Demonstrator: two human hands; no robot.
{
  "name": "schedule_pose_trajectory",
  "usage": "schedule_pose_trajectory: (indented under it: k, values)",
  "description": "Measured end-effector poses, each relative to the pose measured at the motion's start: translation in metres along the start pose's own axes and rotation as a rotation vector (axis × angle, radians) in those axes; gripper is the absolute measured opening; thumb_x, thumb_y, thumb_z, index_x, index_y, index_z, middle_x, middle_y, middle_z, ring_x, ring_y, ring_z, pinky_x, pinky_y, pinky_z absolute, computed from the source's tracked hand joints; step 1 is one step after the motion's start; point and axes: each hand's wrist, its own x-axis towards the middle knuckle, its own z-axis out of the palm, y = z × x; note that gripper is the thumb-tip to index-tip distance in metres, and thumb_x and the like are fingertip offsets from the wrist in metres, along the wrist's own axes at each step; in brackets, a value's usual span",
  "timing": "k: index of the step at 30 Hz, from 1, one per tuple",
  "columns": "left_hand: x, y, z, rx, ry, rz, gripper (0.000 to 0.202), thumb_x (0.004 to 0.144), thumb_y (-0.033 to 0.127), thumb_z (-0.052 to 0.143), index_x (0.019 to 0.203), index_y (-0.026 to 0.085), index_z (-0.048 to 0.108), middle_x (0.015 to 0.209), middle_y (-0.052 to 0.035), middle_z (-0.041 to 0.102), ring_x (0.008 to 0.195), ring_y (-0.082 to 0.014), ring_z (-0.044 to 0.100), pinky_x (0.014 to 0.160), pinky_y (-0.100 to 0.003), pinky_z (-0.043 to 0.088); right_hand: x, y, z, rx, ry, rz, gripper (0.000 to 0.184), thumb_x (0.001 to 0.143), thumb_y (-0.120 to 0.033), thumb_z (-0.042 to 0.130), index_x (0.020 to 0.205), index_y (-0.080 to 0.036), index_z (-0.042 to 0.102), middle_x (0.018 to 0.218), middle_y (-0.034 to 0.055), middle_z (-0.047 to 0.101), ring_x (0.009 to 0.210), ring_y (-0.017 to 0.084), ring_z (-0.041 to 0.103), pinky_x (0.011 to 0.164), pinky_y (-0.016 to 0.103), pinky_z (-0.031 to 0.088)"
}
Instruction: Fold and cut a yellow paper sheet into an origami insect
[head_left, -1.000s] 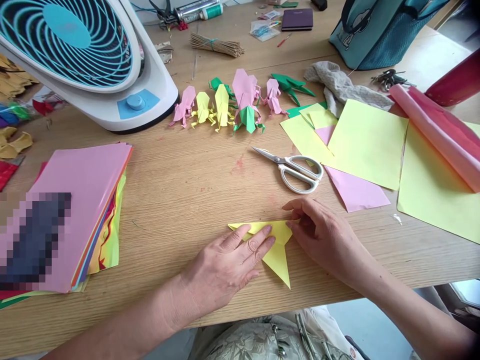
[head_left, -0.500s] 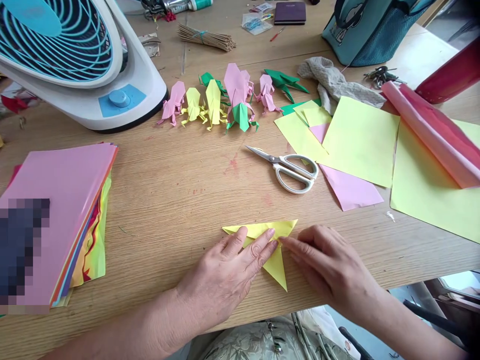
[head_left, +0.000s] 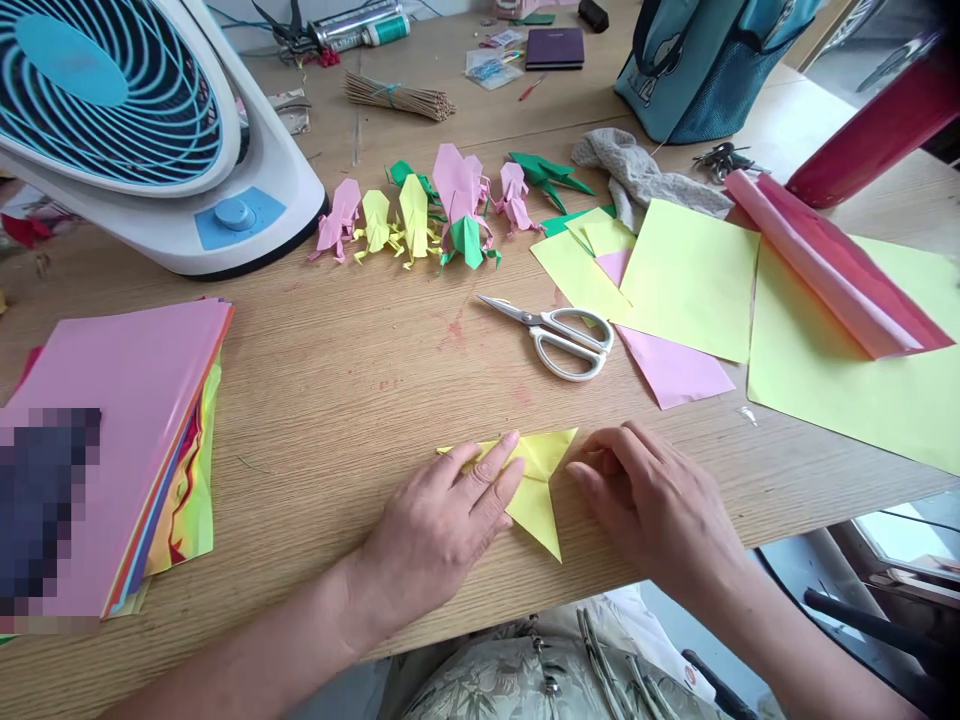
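Observation:
A folded piece of yellow paper (head_left: 536, 490) lies on the wooden table near its front edge, with pointed corners sticking out. Across its left side my left hand (head_left: 450, 510) rests flat, fingers stretched out and pressing on it, so that part is hidden. My right hand (head_left: 652, 490) is just right of the paper, apart from it. Its fingers are loosely bent, the thumb stands off from them, and nothing shows between them. Above the paper, a pair of scissors (head_left: 574, 343) with white handles lies with its tip pointing left.
Several folded paper figures (head_left: 412, 215) stand farther back. At the right are yellow sheets (head_left: 690, 280), a pink sheet (head_left: 675, 365), a roll of red-pink paper (head_left: 832, 270) and a red bottle (head_left: 877, 120). A fan (head_left: 247, 190) and stacked coloured paper (head_left: 142, 400) occupy the left.
My right hand has drawn off the yellow paper to the right, its fingers loosening. My left hand has slid slightly left, uncovering more of the paper's middle. The view has shifted a little.

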Motion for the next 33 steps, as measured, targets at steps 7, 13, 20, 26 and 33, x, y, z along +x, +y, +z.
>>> schedule_pose_trajectory:
  k: [7,13,20,26,33]
  values:
    - [0.035,-0.014,-0.003,-0.355,-0.005,-0.304,0.021,0.083,0.025,0.073,0.096,0.017,0.059,0.103,-0.0054,0.06,0.098,-0.0208,0.06,0.086,-0.035,0.053,0.011,-0.015,0.012,0.006,0.071,0.031,0.022,0.087,-0.038,0.064,0.079,-0.021,0.052,0.075,0.0018,0.059,0.067,0.017,0.055,0.06,0.03,0.035]
    - [0.036,-0.015,0.004,-0.565,0.028,-0.43,0.031,0.078,0.014,0.073,0.101,0.019,0.054,0.093,-0.0011,0.063,0.09,-0.0184,0.061,0.08,-0.032,0.05,0.012,-0.022,0.007,0.336,-0.011,0.071,0.008,0.084,-0.022,0.062,0.088,-0.021,0.055,0.078,-0.0012,0.064,0.069,0.015,0.058,0.066,0.029,0.041]
    - [0.031,-0.019,0.0,-0.676,0.092,-0.4,0.01,0.081,0.015,0.067,0.088,0.018,0.061,0.094,-0.0017,0.061,0.088,-0.0153,0.06,0.076,-0.025,0.046,0.023,-0.026,0.016,0.824,0.002,-0.008,0.012,0.088,-0.024,0.058,0.097,-0.021,0.053,0.086,-0.0006,0.058,0.067,0.011,0.05,0.06,0.024,0.041]
    - [0.027,-0.024,-0.016,-0.836,0.236,-0.499,0.012,0.088,0.027,0.061,0.083,0.018,0.056,0.075,0.004,0.058,0.069,-0.0103,0.053,0.065,-0.021,0.041,0.056,-0.026,0.009,0.973,-0.034,-0.155,0.021,0.088,-0.037,0.065,0.099,-0.02,0.056,0.088,0.0008,0.057,0.079,0.014,0.053,0.074,0.027,0.046]
    - [0.019,-0.032,-0.021,-0.7,0.386,-0.496,0.007,0.089,0.019,0.061,0.083,0.018,0.057,0.078,0.0026,0.061,0.071,-0.0107,0.054,0.067,-0.022,0.038,0.094,-0.039,0.019,1.096,-0.364,-0.119,0.032,0.075,-0.048,0.078,0.083,-0.019,0.068,0.076,0.0014,0.066,0.07,0.015,0.059,0.067,0.029,0.05]
